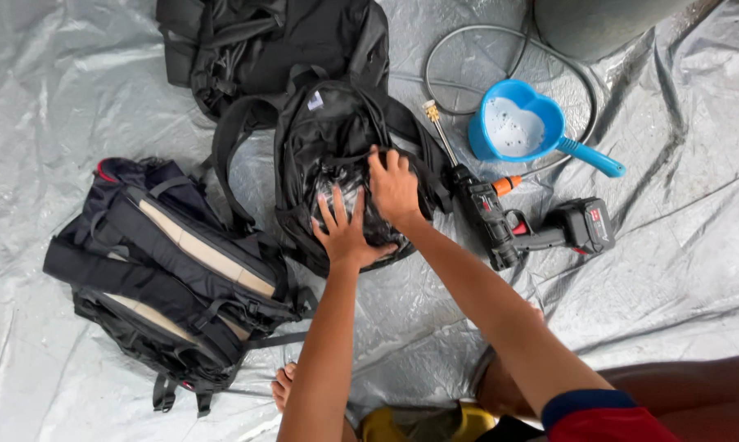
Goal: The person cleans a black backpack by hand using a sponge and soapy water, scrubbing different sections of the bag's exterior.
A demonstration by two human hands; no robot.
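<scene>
**Wet black backpack under two flat hands, on a grey plastic sheet**

At the near edge of the grey plastic sheet (75,74): the person's bare foot (282,385) and knees, arms reaching forward over crumpled, shiny plastic.

Item 1. Left hand (345,232), fingers spread, palm flat on the wet black backpack (337,155); gripping nothing.

Item 2. Right hand (394,187), likewise open and pressed flat, just beyond the left. Both palms bear down on the same glistening front panel, apparently to rub or press it against the ground.

Item 3. The wet backpack itself, at the sheet's middle, straps trailing left.

Item 4. Black-and-tan backpack (173,278), toward the left edge, lying strap side up, apart from the hands.

Item 5. Cordless spray gun (517,225), just right of the wet pack, its lance pointing away, hose (476,41) looping behind.

Item 6. Blue heart-shaped scoop (517,127) holding sudsy water, toward the far right.

Item 7. Third black bag (271,41), at the far edge.

Item 8. Grey container base (599,24), far right corner; little of it shows.
</scene>
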